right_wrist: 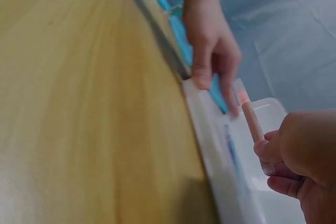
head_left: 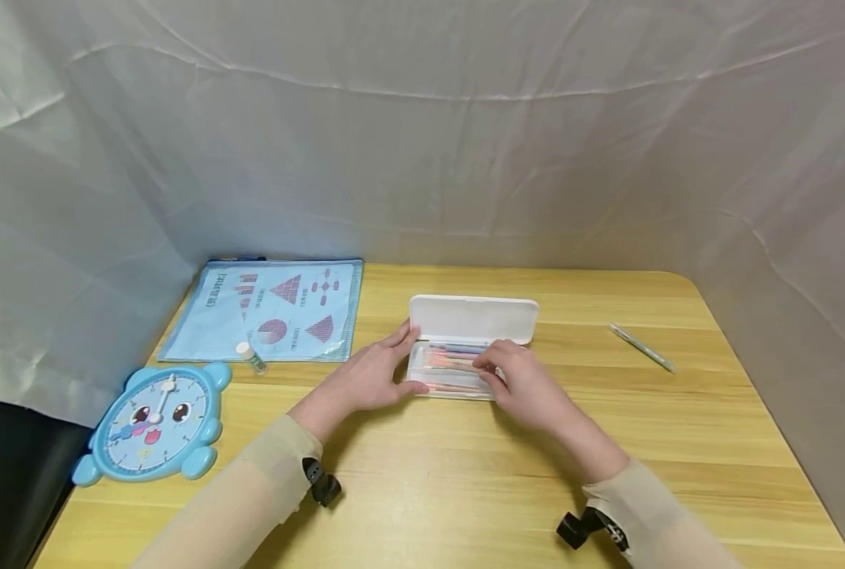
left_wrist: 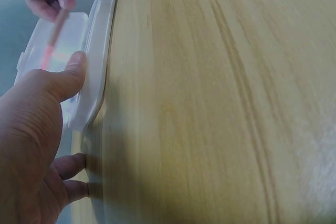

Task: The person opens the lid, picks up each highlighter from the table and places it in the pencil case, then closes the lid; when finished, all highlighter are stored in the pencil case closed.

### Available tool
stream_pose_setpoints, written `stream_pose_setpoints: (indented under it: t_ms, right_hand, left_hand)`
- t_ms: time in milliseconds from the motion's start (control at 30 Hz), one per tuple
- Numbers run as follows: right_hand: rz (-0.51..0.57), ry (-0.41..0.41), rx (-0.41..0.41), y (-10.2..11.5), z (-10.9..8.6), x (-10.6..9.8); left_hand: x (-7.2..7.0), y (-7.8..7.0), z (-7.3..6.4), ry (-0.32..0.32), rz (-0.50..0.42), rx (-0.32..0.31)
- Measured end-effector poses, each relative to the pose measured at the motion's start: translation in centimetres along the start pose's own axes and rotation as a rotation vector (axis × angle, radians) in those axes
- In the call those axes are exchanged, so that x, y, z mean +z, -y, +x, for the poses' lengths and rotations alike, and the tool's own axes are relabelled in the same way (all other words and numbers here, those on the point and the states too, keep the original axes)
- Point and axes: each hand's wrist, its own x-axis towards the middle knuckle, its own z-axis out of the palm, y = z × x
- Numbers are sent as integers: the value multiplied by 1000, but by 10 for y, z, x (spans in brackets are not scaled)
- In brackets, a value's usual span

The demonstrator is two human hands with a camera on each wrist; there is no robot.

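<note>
A white pencil case [head_left: 475, 320] lies on the table with its lid raised at the back. My left hand [head_left: 374, 378] holds its left end, thumb on the front rim and a finger at the hinge side. Over the tray, my right hand [head_left: 525, 385] pinches a pen [right_wrist: 254, 123] between thumb and fingers. That pen has a peach barrel and a clear cap end with pink inside, and it is tilted in the right wrist view. Several slim pens [head_left: 461, 347] lie in the tray, partly hidden by the right hand.
A light green pen [head_left: 643, 348] lies to the right. On the left are a blue zip folder [head_left: 294, 316] printed with charts, a small white-capped bottle [head_left: 252, 358] and a blue toy clock [head_left: 157, 424]. Grey fabric [head_left: 422, 158] walls the table's back and sides.
</note>
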Motion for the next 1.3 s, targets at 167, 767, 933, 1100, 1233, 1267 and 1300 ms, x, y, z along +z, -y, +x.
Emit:
stream_pose_setpoints:
  t_ms: [167, 767, 933, 1100, 1233, 1267, 1300]
  right_hand:
    - [-30, 54, 13, -4, 2, 17]
    - [-116, 201, -6, 5, 6, 16]
    - [-100, 183, 5, 5, 5, 16]
    - [-60, 123, -3, 3, 3, 9]
    - [-23, 93, 16, -1, 1, -5]
    - [-16, 87, 24, -2, 0, -9]
    - [-12, 77, 30, -4, -1, -13]
  left_hand:
    - [-1, 0, 0, 4, 0, -5]
    - [0, -1, 0, -1, -10, -3]
    - [0, -1, 0, -4, -2, 0]
    - [-1, -1, -1, -6, -6, 2]
    - [-1, -1, -1, -7, -14, 3]
    - [-1, -1, -1, -8, -14, 4]
    - [-1, -1, -1, -8, -15, 6]
